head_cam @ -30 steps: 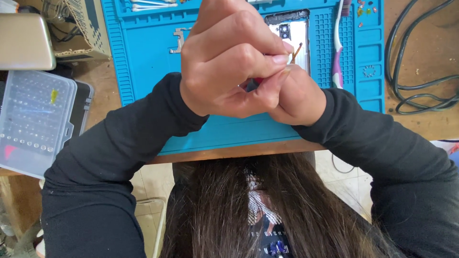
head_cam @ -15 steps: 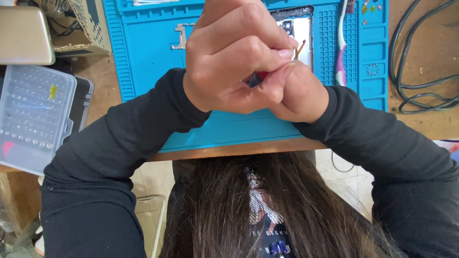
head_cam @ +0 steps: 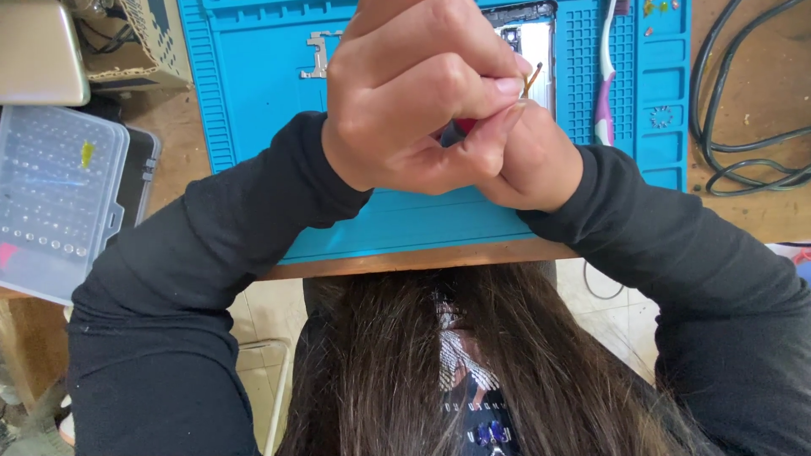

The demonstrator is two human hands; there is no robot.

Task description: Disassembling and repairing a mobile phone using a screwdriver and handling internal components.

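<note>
The left hand (head_cam: pixel 414 93) is curling tightly, its fingers closed down against the right hand (head_cam: pixel 528 160), which is tucking in below and beside it with fingers also closed. Between them a small red-and-dark object (head_cam: pixel 460 131) is peeking out; most of it is buried in the fists, so its kind cannot be told. A thin orange-brown strip (head_cam: pixel 530 79) is sticking up at the left fingertips, pinched there, though which fingers are gripping it is hard to make out.

Both hands are hovering over the near half of the blue work mat (head_cam: pixel 253 93), which is lying on the wooden table (head_cam: pixel 752 211) with its near edge along the table's near edge. Behind the knuckles, toward the mat's far edge, an opened phone (head_cam: pixel 532 34) is lying mostly hidden. A small metal bracket (head_cam: pixel 319 52) is resting on the mat to the left of the hands. A white and pink brush (head_cam: pixel 605 93) is lying along the mat's right side, cut off at the top. A clear plastic case (head_cam: pixel 51 194) is sitting at the table's left edge, black cables (head_cam: pixel 743 127) at its right.
</note>
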